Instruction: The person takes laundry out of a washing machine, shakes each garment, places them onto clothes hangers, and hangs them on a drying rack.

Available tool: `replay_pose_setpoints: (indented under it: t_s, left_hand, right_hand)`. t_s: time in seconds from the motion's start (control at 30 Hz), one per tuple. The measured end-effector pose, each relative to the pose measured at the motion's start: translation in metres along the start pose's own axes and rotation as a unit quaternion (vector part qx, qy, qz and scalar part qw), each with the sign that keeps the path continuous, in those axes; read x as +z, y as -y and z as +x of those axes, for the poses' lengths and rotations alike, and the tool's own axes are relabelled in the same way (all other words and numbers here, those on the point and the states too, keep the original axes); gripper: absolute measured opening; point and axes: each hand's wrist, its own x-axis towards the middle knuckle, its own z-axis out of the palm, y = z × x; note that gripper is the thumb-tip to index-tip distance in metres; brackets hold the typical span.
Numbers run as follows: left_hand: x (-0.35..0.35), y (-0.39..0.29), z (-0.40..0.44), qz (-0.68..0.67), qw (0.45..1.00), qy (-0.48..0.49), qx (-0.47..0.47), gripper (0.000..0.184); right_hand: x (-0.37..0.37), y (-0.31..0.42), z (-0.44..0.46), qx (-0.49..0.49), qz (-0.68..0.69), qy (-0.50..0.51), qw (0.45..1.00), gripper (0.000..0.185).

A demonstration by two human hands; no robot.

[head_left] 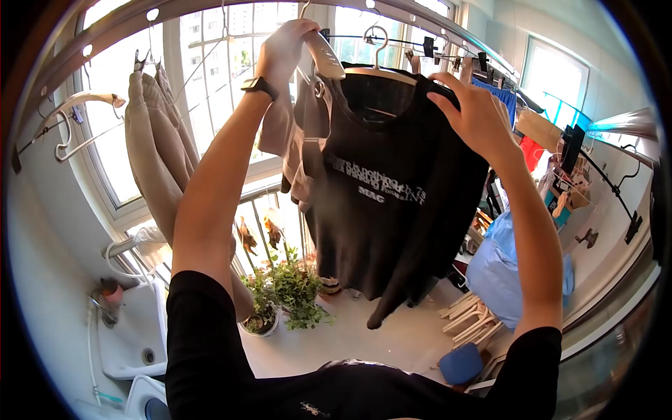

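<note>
A black long-sleeved top [392, 189] with white lettering hangs in front of me on a pale hanger [380, 71], whose hook rises out of the neck opening. High at the left of the top, my left hand [288, 43] is closed round a pale hanger [323, 56], beside a beige garment [297, 133]. My right hand [477, 112] is at the top's right shoulder, its fingers bent over the black cloth. Whether those fingers pinch the fabric is not clear.
Overhead runs a metal rail [210, 8]. Beige trousers [157, 133] and a bare hanger [87, 101] hang at left. Below are a sink [129, 336], potted plants [294, 283] and a blue stool [461, 363]. Blue plastic [497, 269] covers something at right.
</note>
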Motion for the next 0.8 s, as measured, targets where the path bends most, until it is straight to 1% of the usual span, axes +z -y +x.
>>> replay_pose_setpoints:
  t_s: [0.07, 0.2, 0.23, 0.3, 0.33, 0.43, 0.47, 0.57, 0.6, 0.63, 0.7, 0.8]
  left_hand:
    - [-0.005, -0.001, 0.002, -0.009, 1.000, 0.023, -0.009, 0.033]
    - [-0.011, -0.002, -0.007, -0.047, 0.998, 0.031, 0.019, 0.033]
    - [-0.011, -0.005, -0.011, -0.069, 0.997, 0.040, 0.006, 0.033]
    - [-0.018, -0.010, -0.022, -0.112, 0.992, 0.056, -0.020, 0.035]
    - [-0.019, -0.012, -0.027, -0.086, 0.995, 0.053, -0.011, 0.038]
    - [-0.034, -0.017, -0.042, -0.077, 0.996, 0.050, -0.012, 0.040]
    - [-0.041, -0.016, -0.049, -0.029, 0.998, 0.059, 0.000, 0.045]
    - [-0.063, -0.043, -0.071, 0.061, 0.992, 0.112, -0.009, 0.050]
    - [-0.070, -0.049, -0.083, 0.023, 0.994, 0.102, 0.009, 0.054]
    - [-0.077, -0.063, -0.087, 0.085, 0.991, 0.087, 0.055, 0.031]
    - [-0.094, -0.080, -0.114, 0.099, 0.985, 0.136, 0.040, 0.036]
    - [-0.111, -0.101, -0.160, 0.055, 0.987, 0.141, 0.049, 0.038]
  right_hand:
    - [0.003, 0.009, 0.014, -0.007, 0.000, -0.008, 1.000, 0.039]
    - [0.016, 0.012, 0.037, -0.026, -0.030, -0.061, 0.997, 0.042]
    - [0.019, 0.011, 0.040, -0.033, -0.028, -0.075, 0.996, 0.042]
    - [0.020, 0.016, 0.050, -0.014, -0.024, -0.063, 0.998, 0.042]
    - [0.019, 0.018, 0.053, -0.004, -0.021, -0.057, 0.998, 0.043]
    - [0.018, 0.030, 0.064, -0.002, -0.019, -0.066, 0.998, 0.043]
    - [0.021, 0.030, 0.070, -0.012, -0.028, -0.079, 0.996, 0.043]
    - [0.029, 0.027, 0.083, -0.036, -0.043, -0.111, 0.992, 0.043]
    - [0.028, 0.030, 0.085, -0.038, -0.044, -0.117, 0.991, 0.043]
    - [0.027, 0.033, 0.089, -0.039, -0.044, -0.124, 0.991, 0.042]
    - [0.030, 0.038, 0.095, -0.038, -0.049, -0.132, 0.989, 0.043]
    - [0.036, 0.045, 0.105, -0.032, -0.053, -0.137, 0.989, 0.043]
